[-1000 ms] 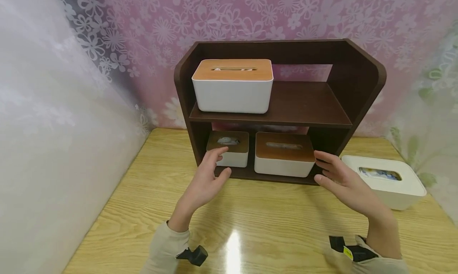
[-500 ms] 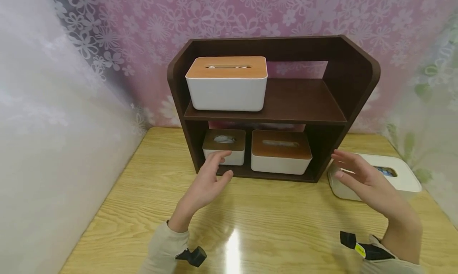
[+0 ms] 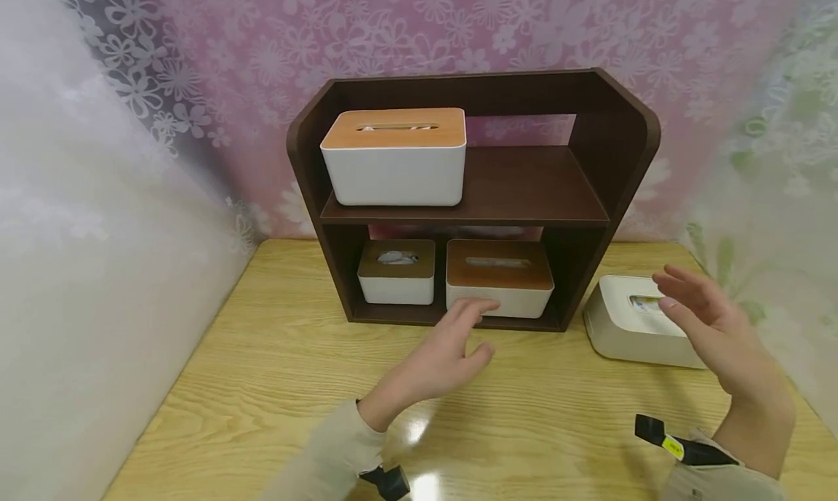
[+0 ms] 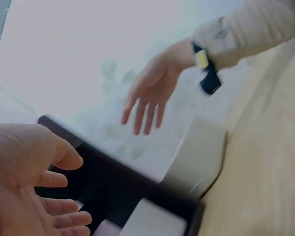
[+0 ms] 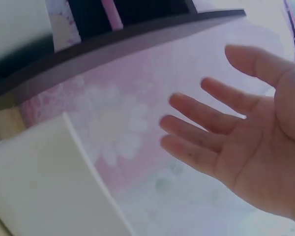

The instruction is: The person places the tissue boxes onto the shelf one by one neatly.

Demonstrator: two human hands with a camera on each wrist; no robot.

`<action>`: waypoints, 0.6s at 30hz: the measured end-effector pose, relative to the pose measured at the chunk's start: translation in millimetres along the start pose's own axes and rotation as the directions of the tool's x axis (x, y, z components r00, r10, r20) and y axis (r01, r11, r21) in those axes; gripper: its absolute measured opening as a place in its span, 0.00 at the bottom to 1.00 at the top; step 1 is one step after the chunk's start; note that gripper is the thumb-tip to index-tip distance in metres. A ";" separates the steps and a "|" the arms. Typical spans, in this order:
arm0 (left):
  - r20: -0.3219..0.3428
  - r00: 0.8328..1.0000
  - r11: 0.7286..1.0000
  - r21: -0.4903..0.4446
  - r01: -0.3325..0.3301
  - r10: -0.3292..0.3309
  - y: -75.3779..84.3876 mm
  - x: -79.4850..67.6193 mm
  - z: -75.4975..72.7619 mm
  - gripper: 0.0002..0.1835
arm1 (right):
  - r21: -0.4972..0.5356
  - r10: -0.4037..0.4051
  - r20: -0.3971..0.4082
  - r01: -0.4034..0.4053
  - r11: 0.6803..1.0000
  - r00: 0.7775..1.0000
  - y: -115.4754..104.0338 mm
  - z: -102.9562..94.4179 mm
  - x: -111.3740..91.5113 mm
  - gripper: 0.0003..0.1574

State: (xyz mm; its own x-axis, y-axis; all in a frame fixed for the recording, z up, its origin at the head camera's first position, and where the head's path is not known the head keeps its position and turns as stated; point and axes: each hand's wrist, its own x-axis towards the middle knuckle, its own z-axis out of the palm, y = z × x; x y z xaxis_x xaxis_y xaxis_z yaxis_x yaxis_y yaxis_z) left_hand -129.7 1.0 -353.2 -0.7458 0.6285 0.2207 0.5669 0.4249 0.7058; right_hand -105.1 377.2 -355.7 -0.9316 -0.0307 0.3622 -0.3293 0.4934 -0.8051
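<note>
My left hand [image 3: 448, 352] hovers over the table in front of the shelf, fingers extended and holding nothing. Behind its fingertips, on the lower shelf, sits a white tissue box with a brown wooden lid [image 3: 500, 268]. My right hand [image 3: 723, 330] is raised at the right, fingers apart and empty, in front of an all-white tissue box [image 3: 644, 334] on the table. That hand hides the box's right end. The right wrist view shows the open palm [image 5: 265, 147] beside the white box [image 5: 49, 182], with a gap between them.
A dark brown two-tier shelf [image 3: 530, 185] stands at the back of the wooden table [image 3: 262, 370]. On its upper tier is a large white tissue box with a light wooden lid [image 3: 396, 170]. A smaller lidded tissue box [image 3: 396, 286] sits lower left. Walls border the table left and right.
My left hand has moved right, from before the small box to before the wider one. My right hand has moved right, away from the shelf to the white box. The camera view has shifted slightly.
</note>
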 end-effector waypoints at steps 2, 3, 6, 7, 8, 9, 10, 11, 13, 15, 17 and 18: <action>0.038 0.999 1.000 -0.009 -0.009 0.010 4.5 6.3 11.7 0.29 | 0.018 0.018 -0.058 -0.017 1.000 0.998 8.6 -3.6 -1.2 0.35; 0.058 0.998 1.000 -0.022 -0.009 0.010 6.4 10.0 17.7 0.30 | 0.023 0.043 -0.087 -0.041 0.999 0.995 12.6 -5.3 -2.2 0.34; 0.111 0.994 0.995 -0.094 0.010 0.000 8.8 23.2 36.3 0.30 | -0.004 0.152 -0.194 -0.155 0.988 0.969 22.2 -9.2 -6.1 0.34; 0.124 0.992 0.993 -0.120 0.020 -0.005 9.0 27.7 42.0 0.31 | 0.001 0.194 -0.230 -0.200 0.980 0.954 24.8 -10.0 -7.1 0.34; 0.133 0.991 0.990 -0.137 0.028 -0.010 9.1 32.4 47.6 0.31 | 0.007 0.245 -0.263 -0.252 0.968 0.933 26.9 -10.6 -8.1 0.34; 0.141 0.990 0.987 -0.158 0.039 -0.017 9.3 36.7 52.8 0.32 | 0.022 0.289 -0.293 -0.296 0.955 0.911 29.0 -11.4 -9.0 0.34; 0.148 0.989 0.983 -0.176 0.047 -0.021 9.3 41.0 57.8 0.32 | 0.044 0.334 -0.321 -0.338 0.940 0.886 30.9 -12.0 -9.5 0.35; 0.152 0.988 0.980 -0.191 0.056 -0.027 9.5 45.3 62.6 0.33 | 0.061 0.371 -0.347 -0.374 0.925 0.861 32.7 -12.6 -9.7 0.35; 0.161 0.986 0.974 -0.213 0.077 -0.043 10.6 53.7 71.3 0.35 | 0.105 0.445 -0.383 -0.440 0.892 0.809 37.1 -14.9 -9.9 0.37; 0.169 0.984 0.968 -0.233 0.096 -0.057 11.6 62.4 79.9 0.37 | 0.140 0.503 -0.411 -0.493 0.859 0.760 42.4 -18.7 -10.4 0.38; 0.178 0.981 0.963 -0.243 0.115 -0.073 13.0 71.3 88.0 0.39 | 0.153 0.549 -0.429 -0.542 0.827 0.717 48.5 -22.3 -11.0 0.39; 0.184 0.980 0.962 -0.241 0.125 -0.081 13.7 75.5 92.0 0.40 | 0.164 0.570 -0.435 -0.561 0.811 0.697 52.1 -24.2 -11.3 0.40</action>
State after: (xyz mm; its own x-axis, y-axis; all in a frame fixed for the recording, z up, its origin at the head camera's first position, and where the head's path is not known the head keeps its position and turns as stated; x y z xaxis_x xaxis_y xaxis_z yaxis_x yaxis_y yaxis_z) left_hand -146.1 114.1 -388.8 -0.7121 0.7012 0.0351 0.3682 0.3304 0.8691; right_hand -108.0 424.4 -390.3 -0.7702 0.6378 -0.0021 0.2301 0.2748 -0.9336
